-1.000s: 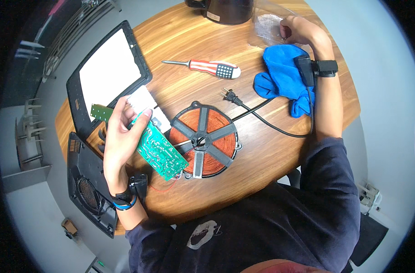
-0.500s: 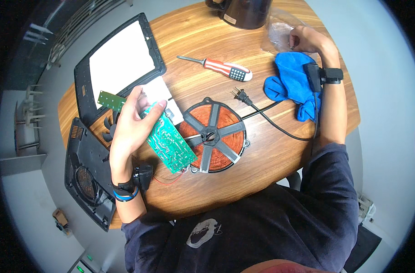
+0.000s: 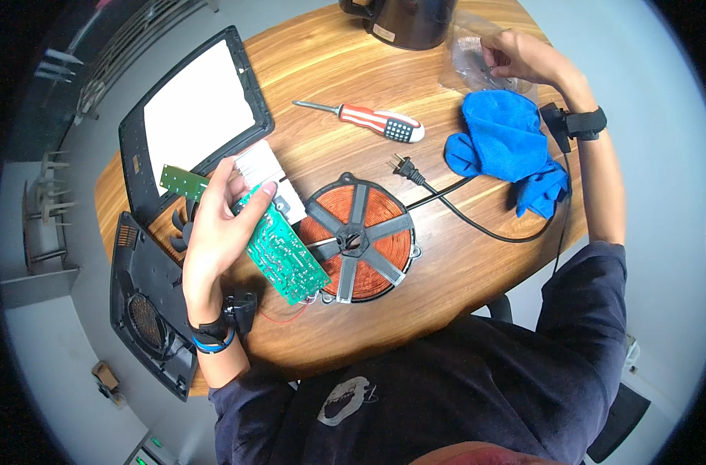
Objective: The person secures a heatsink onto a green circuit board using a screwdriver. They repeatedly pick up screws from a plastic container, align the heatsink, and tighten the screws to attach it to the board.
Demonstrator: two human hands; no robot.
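Observation:
My left hand (image 3: 217, 229) grips a green circuit board (image 3: 287, 260) by its upper end, thumb on its soldered face. A pale finned heat sink (image 3: 264, 167) shows past the fingers, and a smaller green board (image 3: 184, 183) sticks out to their left. Beside the board lies a round copper coil (image 3: 330, 209) with black spokes. At the far right, my right hand (image 3: 527, 58) is over a clear plastic bag (image 3: 465, 58), thumb and fingers bent together in a pinch. Tiny dark bits show by the fingertips; whether any is held is hidden.
A blue cloth (image 3: 500, 132) lies below my right hand, near a black power cord with plug (image 3: 406, 169). A red-and-white screwdriver (image 3: 376, 122) rests mid-table. Dark jug (image 3: 411, 23) at the back; black-framed white panel (image 3: 198, 108) and black housing (image 3: 148, 287) at left.
My right forearm has swung outward to the right, its fingers shifting slightly over the bag. The blue cloth's lower end has moved right. My left hand keeps its grip on the circuit board.

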